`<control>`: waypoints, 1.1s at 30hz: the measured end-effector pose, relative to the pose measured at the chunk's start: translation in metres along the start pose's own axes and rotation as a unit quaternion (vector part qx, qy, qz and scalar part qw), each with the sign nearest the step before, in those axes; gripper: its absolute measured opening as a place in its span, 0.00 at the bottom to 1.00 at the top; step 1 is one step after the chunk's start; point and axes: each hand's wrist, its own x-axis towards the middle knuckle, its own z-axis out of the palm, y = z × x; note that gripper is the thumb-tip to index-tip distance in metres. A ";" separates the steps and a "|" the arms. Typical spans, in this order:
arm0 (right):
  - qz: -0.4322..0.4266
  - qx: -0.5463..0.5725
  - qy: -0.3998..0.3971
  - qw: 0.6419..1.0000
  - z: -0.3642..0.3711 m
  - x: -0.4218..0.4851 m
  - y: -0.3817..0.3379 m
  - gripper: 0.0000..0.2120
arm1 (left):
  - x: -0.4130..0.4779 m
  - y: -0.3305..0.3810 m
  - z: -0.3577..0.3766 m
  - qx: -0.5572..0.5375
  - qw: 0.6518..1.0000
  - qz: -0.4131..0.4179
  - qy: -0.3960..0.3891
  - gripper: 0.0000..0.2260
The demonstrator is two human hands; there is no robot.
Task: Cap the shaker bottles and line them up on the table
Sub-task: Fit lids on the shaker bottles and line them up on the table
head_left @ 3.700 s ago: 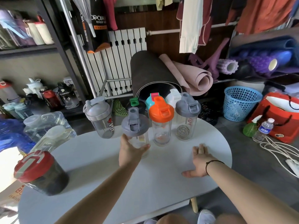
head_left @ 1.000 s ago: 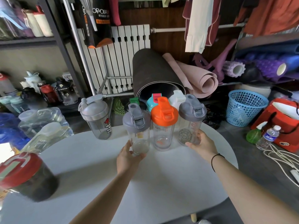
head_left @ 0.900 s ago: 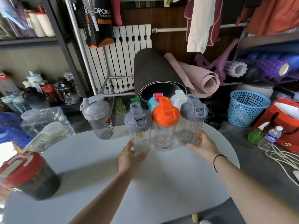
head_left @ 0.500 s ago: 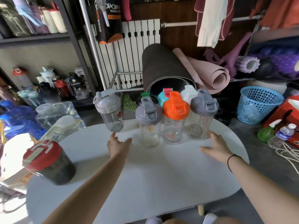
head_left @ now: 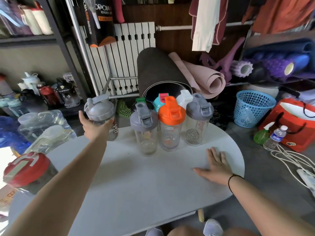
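Three capped clear shakers stand side by side at the far edge of the white oval table [head_left: 153, 184]: a grey-lidded one [head_left: 144, 133], an orange-lidded one [head_left: 171, 126] and a grey-lidded one with a wire ball inside [head_left: 197, 125]. Behind them show green [head_left: 140, 100], teal [head_left: 160, 101] and white [head_left: 183, 99] caps. My left hand [head_left: 93, 128] is stretched out and wrapped around a smoky grey-lidded shaker [head_left: 99, 111] at the far left. My right hand [head_left: 217, 166] lies flat on the table, fingers apart. A dark red-lidded shaker [head_left: 25, 171] stands at the near left edge.
Large water jugs [head_left: 42, 123] sit left of the table. Rolled mats [head_left: 163, 74] lie behind it. On the floor to the right are a blue basket [head_left: 252, 109], a red bag [head_left: 293, 123], a green spray bottle [head_left: 260, 135], a water bottle [head_left: 274, 138] and white cables [head_left: 289, 160].
My left hand left the grey-lidded clear shaker and reached left to the smoky shaker. My right hand let go of the wire-ball shaker and came down flat on the table.
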 end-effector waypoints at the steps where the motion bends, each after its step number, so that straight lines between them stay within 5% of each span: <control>1: 0.001 0.000 0.000 1.000 0.001 -0.001 0.000 0.51 | 0.002 0.003 -0.002 0.019 1.000 -0.001 -0.010 0.50; 14: 0.001 -0.021 -0.017 1.000 -0.007 -0.022 -0.013 0.45 | -0.055 -0.013 -0.057 0.039 0.995 0.074 -0.049 0.45; 21: -0.030 -0.007 -0.033 0.999 -0.010 -0.057 -0.041 0.42 | -0.125 -0.026 -0.086 0.009 0.982 0.086 -0.167 0.43; 26: -0.160 0.157 -0.078 0.971 -0.012 -0.080 -0.067 0.49 | -0.172 -0.018 -0.069 0.026 0.954 0.120 -0.273 0.41; 29: -0.210 0.206 -0.121 0.948 -0.016 -0.088 -0.076 0.45 | -0.202 -0.007 -0.049 0.029 0.926 0.143 -0.348 0.41; 33: -0.187 0.327 -0.035 0.926 -0.022 -0.079 -0.059 0.42 | -0.220 0.008 -0.012 -0.005 0.902 0.130 -0.412 0.39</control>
